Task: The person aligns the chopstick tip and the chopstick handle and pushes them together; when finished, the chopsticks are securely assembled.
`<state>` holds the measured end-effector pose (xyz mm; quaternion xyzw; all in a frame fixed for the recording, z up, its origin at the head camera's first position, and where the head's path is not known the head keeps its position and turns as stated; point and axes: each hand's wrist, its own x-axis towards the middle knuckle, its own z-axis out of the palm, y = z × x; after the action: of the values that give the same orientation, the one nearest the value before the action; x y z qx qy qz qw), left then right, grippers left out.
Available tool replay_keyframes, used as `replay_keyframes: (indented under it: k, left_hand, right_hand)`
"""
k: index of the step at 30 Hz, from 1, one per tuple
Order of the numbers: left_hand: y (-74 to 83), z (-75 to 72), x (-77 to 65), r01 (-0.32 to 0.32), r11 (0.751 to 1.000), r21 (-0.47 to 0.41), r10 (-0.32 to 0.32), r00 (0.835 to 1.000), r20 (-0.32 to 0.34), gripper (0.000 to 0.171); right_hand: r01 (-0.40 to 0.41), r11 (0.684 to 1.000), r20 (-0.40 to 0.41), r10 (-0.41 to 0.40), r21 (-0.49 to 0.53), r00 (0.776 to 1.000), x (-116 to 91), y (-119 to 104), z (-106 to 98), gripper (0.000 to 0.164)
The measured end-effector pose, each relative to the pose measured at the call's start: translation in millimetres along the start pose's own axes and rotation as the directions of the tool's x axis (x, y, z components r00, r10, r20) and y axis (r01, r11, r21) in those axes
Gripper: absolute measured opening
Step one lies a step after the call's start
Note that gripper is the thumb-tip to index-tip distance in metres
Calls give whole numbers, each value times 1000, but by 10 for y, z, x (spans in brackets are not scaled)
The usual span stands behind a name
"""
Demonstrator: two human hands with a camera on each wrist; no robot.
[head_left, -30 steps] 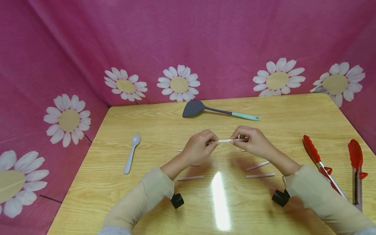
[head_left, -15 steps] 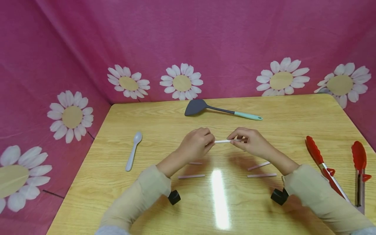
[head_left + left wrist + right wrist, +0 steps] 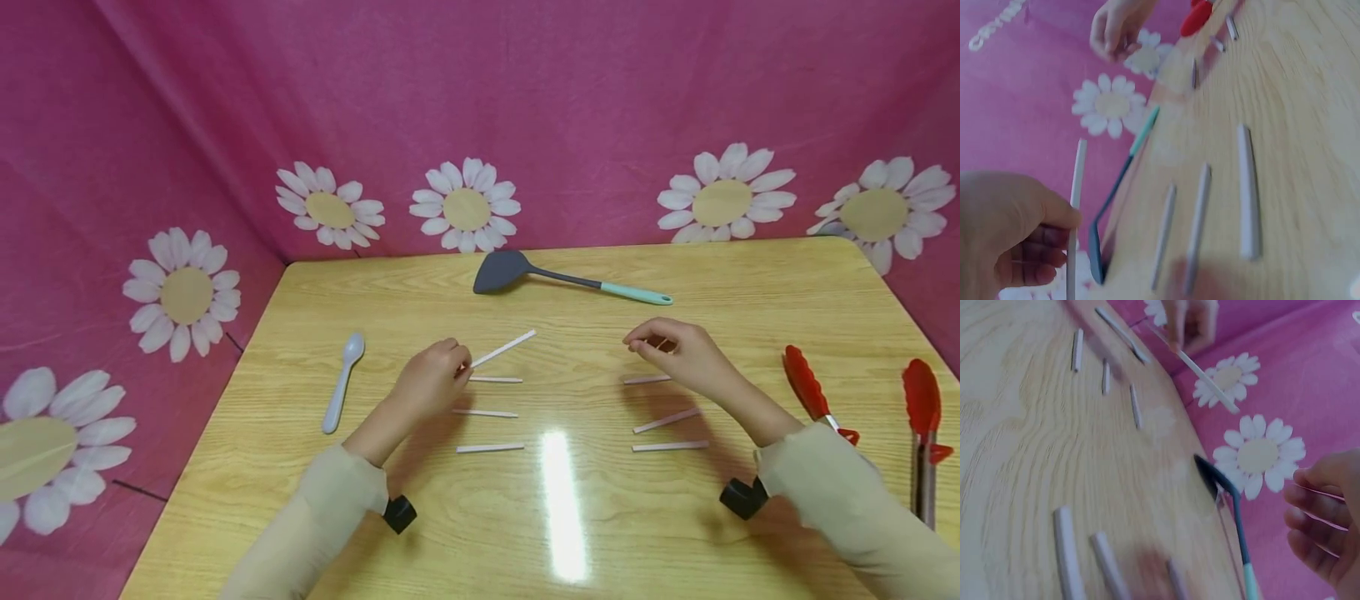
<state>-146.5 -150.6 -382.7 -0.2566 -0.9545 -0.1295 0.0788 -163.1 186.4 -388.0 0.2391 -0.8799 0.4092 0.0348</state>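
My left hand pinches one end of a thin white stick between thumb and fingers. The stick slants up and to the right, above the table. My right hand hovers on the other side with loosely bent fingers; in the right wrist view its fingers hold nothing. Below the left hand lie three similar white sticks, the nearest to me being a stick almost level. Three more lie below the right hand, among them a slanted stick.
At the back of the wooden table lies a spatula with a mint handle. A white spoon is at the left. Red-tipped tongs and a second red-tipped tool lie at the right. A pink flowered cloth hangs around the table.
Both hands held the white stick between them earlier. The right hand has let go and moved right; the left hand has carried the stick to the left, uncovering sticks on the table.
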Motion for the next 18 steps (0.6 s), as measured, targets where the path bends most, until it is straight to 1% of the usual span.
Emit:
replay_keyframes:
  k: [2, 4, 6, 9, 13, 15, 17, 18]
  left_hand:
    - [-73, 24, -64, 93, 995, -21, -93, 996, 17, 6]
    - [-136, 48, -125, 181, 983, -30, -181, 983, 24, 7]
    - [-187, 72, -180, 262, 965, -31, -261, 965, 29, 9]
    - [-240, 113, -248, 355, 934, -30, -354, 934, 46, 10]
    - [-287, 175, -316, 445, 894, -49, -440, 894, 82, 8]
    - [-298, 201, -336, 489, 867, -90, -480, 871, 109, 8]
    - [-302, 224, -348, 531, 835, -141, -514, 846, 142, 8]
    - [-302, 233, -349, 540, 828, -147, -523, 840, 144, 8]
  right_hand:
    - [-29, 1000, 17, 29, 7, 999, -30, 45, -10, 11]
    - [-51, 999, 35, 51, 5, 998, -54, 90, -17, 12]
    - [-65, 998, 47, 65, -1, 997, -74, 140, -20, 13]
    - [-76, 997, 55, 77, -20, 996, -95, 208, -31, 14]
    - [-103, 994, 67, 106, -45, 992, -110, 281, -51, 15]
    - [-121, 991, 79, 125, -57, 989, -114, 311, -63, 16]
    - [-132, 989, 86, 138, -65, 987, -118, 338, -72, 17]
    - [-138, 988, 90, 143, -67, 986, -121, 350, -75, 18]
